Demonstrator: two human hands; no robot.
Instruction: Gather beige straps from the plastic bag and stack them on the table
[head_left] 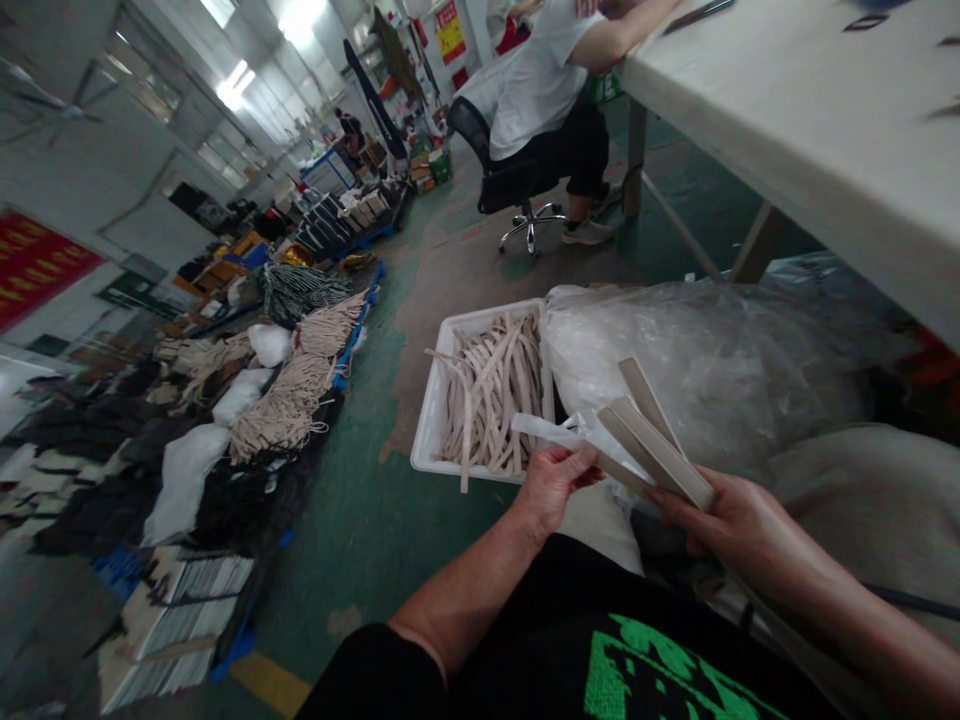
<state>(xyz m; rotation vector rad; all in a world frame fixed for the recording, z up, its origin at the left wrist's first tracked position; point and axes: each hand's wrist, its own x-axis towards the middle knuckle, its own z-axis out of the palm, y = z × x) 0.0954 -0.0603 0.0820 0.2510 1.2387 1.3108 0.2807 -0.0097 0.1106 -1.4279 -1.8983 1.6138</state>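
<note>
Shirt (487,650), right grip (727,510) closed round strips (664,450)

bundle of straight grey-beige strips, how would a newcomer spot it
From the long pale-topped table at upper right, drop to the rumpled clear plastic sheeting below it. In front of that, the person's right hand grips the bundle of straight, flat grey-beige strips. They are stacked roughly parallel, while the beige strips in the white plastic tub to the left curl and tangle.

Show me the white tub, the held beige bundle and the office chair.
White tub (430,420), head view: left wall.
Beige bundle (657,452), head view: middle.
Office chair (511,191), head view: seat.
</note>
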